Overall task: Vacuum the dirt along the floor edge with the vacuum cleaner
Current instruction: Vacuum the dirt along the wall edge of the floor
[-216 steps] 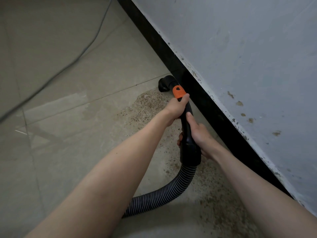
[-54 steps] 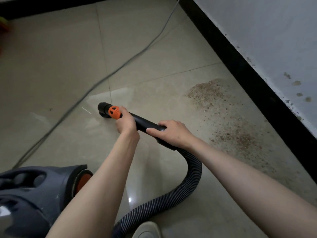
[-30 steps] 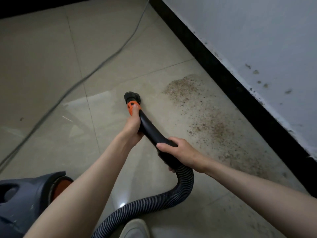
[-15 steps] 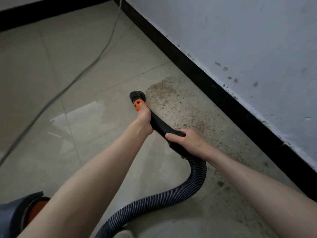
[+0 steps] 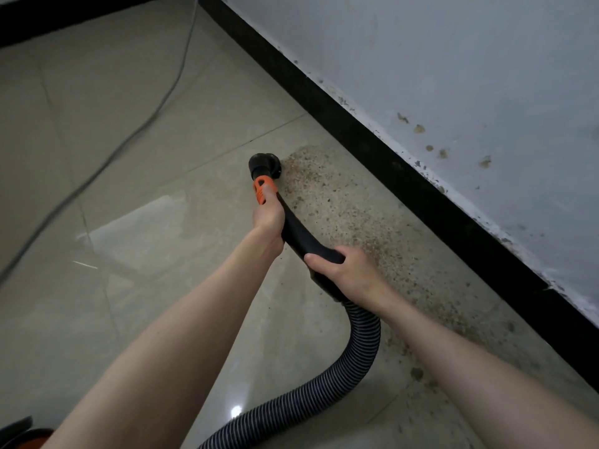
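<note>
There is one view only, from a camera worn on the person's head. It looks forward and steeply down past both forearms at the tiled floor [image 5: 136, 319], close to it. The wide lens bends the black skirting board [image 5: 405, 176], which runs diagonally from upper left to lower right, with the wall [image 5: 470, 76] above it.

Glossy beige tiled floor [image 5: 129, 319], brown dirt [image 5: 372, 228] strewn beside the black baseboard [image 5: 421, 189], grey cable [image 5: 146, 124] trailing well away from the baseboard
</note>
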`<state>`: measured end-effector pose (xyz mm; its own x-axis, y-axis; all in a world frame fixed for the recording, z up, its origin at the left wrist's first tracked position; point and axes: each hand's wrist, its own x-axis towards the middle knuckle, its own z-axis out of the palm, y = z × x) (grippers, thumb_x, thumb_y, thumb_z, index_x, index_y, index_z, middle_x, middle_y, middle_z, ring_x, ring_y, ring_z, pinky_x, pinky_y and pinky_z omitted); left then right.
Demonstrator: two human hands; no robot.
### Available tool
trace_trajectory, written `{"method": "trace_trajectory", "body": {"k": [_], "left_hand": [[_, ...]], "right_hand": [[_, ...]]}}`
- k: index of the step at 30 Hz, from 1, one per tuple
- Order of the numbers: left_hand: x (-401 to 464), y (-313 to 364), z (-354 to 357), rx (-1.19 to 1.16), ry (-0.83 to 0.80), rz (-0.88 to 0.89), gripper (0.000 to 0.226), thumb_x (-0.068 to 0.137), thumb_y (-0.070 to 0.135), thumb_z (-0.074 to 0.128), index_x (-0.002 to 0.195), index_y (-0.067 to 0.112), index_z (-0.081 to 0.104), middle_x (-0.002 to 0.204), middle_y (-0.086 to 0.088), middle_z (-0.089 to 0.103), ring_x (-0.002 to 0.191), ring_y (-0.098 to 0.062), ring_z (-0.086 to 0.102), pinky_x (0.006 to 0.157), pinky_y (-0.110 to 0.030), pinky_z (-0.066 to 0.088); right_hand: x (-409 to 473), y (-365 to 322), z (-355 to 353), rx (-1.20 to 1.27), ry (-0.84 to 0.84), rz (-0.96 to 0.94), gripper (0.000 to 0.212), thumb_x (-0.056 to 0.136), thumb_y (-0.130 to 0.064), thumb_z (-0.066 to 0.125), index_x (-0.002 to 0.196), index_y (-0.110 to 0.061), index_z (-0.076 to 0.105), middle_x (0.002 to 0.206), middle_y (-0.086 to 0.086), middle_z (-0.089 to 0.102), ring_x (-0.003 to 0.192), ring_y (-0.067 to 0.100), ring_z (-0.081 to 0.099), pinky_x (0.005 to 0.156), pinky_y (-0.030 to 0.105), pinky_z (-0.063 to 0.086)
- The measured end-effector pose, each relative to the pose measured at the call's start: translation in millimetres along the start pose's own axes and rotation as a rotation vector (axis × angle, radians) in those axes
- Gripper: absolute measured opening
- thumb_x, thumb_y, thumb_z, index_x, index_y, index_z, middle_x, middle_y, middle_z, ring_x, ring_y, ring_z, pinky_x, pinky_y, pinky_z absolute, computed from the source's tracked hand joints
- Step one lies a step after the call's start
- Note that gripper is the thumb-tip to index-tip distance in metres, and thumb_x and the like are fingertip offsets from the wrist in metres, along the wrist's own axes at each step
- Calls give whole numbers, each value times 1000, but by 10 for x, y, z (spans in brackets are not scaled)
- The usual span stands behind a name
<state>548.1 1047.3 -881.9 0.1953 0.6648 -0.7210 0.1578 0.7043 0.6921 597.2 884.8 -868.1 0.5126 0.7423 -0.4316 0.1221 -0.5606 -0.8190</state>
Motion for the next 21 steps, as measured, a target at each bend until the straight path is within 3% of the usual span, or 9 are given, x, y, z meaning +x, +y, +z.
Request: {"method": "trace_trajectory", "body": {"k": [4,7,9,12,17,21], "left_hand": [[163,33,155,-1,-40,8,75,89,65,39,136,6,43,132,-17,54,115,-32,56,99,-44,47],[243,81,286,-30,-65,24,70,91,62,40,131,5,46,99,-12,62,83,-24,58,85,-36,51],[286,115,381,-14,-74,26,68,92,61,41,129,5,48,84,-9,58,76,-23,57,78,-35,50],[334,160,528,19,-106,28,67,92,60,41,129,5,46,95,-12,59,84,-26,59,81,-36,50],[397,259,755,100,-155,40,64,94,59,38,126,4,47,81,-7,53,66,-21,53,71,-33,50],[450,452,822,191,-162,38,67,94,60,35,129,3,49,73,-5,50,60,-18,51,59,-29,47]], "right_hand": [[140,61,-62,-53,47,-22,59,57,-71,58,76,-15,69,68,4,71,58,21,67,53,41,55],[261,78,-124,-106,105,-38,51,64,-67,62,72,-17,66,65,1,69,57,17,64,52,36,52],[341,88,-164,-121,125,-29,48,69,-64,65,75,-16,67,68,2,69,61,20,66,55,38,53],[428,121,-215,-89,144,-10,48,70,-63,66,75,-16,68,69,3,70,63,22,67,57,39,54],[529,117,-285,-22,168,20,57,60,-71,58,72,-17,66,68,3,69,62,23,67,59,42,56],[648,-20,-265,-36,172,26,47,68,-69,60,73,-22,63,69,0,68,63,20,67,60,37,55]]}}
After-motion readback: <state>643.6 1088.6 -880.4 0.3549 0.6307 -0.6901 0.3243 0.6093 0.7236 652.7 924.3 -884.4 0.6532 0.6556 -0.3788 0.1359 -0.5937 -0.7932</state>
